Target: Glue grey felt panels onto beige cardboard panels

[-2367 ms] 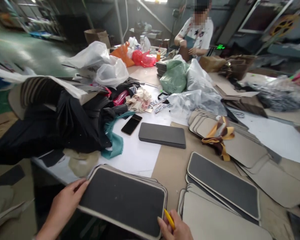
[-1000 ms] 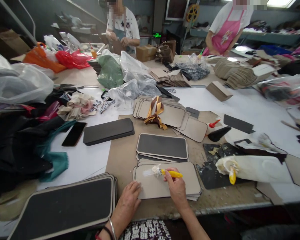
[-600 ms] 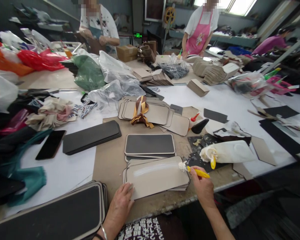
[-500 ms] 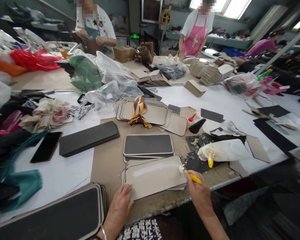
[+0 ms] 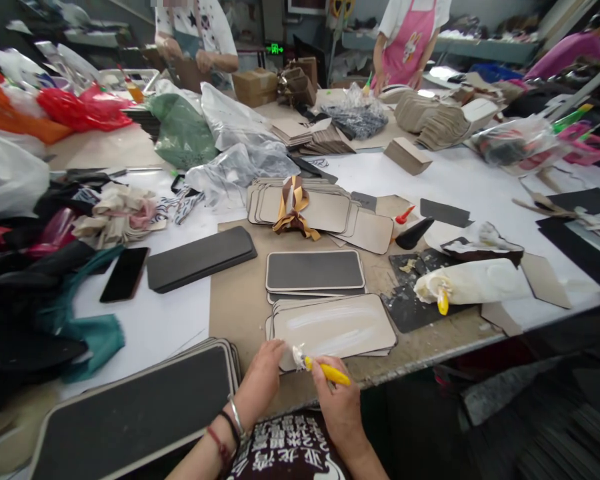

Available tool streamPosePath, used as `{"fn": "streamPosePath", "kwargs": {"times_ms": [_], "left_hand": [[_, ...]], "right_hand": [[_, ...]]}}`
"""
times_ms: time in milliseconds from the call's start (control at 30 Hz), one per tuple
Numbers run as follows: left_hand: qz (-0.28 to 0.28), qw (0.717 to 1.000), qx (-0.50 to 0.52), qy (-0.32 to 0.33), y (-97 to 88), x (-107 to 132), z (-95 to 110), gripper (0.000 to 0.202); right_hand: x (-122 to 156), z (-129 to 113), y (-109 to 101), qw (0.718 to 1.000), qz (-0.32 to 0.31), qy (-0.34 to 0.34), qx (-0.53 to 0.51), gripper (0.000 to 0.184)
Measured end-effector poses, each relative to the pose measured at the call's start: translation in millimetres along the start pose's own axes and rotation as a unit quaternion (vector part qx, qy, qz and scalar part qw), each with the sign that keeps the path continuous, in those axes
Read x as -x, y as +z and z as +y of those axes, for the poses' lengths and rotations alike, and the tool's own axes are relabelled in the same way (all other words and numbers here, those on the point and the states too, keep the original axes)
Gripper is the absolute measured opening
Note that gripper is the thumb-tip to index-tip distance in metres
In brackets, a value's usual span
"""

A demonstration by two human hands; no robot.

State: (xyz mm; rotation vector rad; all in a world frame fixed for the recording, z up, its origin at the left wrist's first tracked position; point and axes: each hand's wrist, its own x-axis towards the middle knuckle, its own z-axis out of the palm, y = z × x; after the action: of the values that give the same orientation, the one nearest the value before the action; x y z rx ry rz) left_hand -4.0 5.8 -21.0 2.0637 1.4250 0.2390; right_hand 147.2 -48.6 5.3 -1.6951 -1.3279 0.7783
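Observation:
My right hand point(image 5: 337, 399) is closed around the yellow handle of a small brush point(image 5: 330, 371). White paste coats its bristles, at the near left part of a beige panel point(image 5: 343, 320). Pale wet streaks run along this panel, the top one of an uneven stack. At the panel's lower left corner, my left hand point(image 5: 265, 370) grips the edge with fingers close together. Just behind lies a stack of dark panels with beige borders point(image 5: 314, 270). To the right, a paste-smeared white container point(image 5: 473, 283) lies on its side, a yellow piece at its mouth.
Larger dark panels point(image 5: 140, 407) lie near left, beside a phone point(image 5: 125, 273) and a dark slab stack point(image 5: 203, 257). Tied beige panels point(image 5: 325, 207) and a red-tipped bottle point(image 5: 403, 217) stand farther back. Plastic bags point(image 5: 240, 160) and two people occupy the far side.
My right hand has carried the brush from the panel's right end to its near left part, leaving more white streaks. My left hand stays at the lower left corner. The view has tilted down.

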Motion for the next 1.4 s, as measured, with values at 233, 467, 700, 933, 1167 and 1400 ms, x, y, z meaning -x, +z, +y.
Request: {"fn": "streamPosePath", "kwargs": {"times_ms": [233,467,700,933,1167,1400], "left_hand": [[-0.034,0.999,0.018,-0.006,-16.7,-10.5,0.3,0.048],[-0.045,0.996,-0.062,0.046,-1.2,8.2,-5.2,0.061],[-0.011,0.988,-0.115,0.102,11.4,13.2,-18.7,0.047],[0.018,0.979,-0.151,0.133,26.0,12.1,-33.8,0.050],[0.042,0.977,-0.172,0.122,32.8,12.2,-34.5,0.054],[0.057,0.967,-0.199,0.146,32.4,11.6,-35.5,0.050]], "right_hand": [[-3.0,34.5,-16.5,0.984,0.085,0.150,-0.056,0.036],[-11.7,15.3,-8.7,0.985,0.094,0.124,-0.080,0.033],[-41.1,47.1,-22.0,0.986,0.123,0.107,-0.047,0.036],[-55.4,82.5,-122.5,0.951,0.240,0.094,0.173,0.049],[-39.6,62.9,-125.4,0.951,0.190,-0.058,0.235,0.040],[-78.1,66.9,-130.4,0.942,0.204,-0.128,0.235,0.029]]}}
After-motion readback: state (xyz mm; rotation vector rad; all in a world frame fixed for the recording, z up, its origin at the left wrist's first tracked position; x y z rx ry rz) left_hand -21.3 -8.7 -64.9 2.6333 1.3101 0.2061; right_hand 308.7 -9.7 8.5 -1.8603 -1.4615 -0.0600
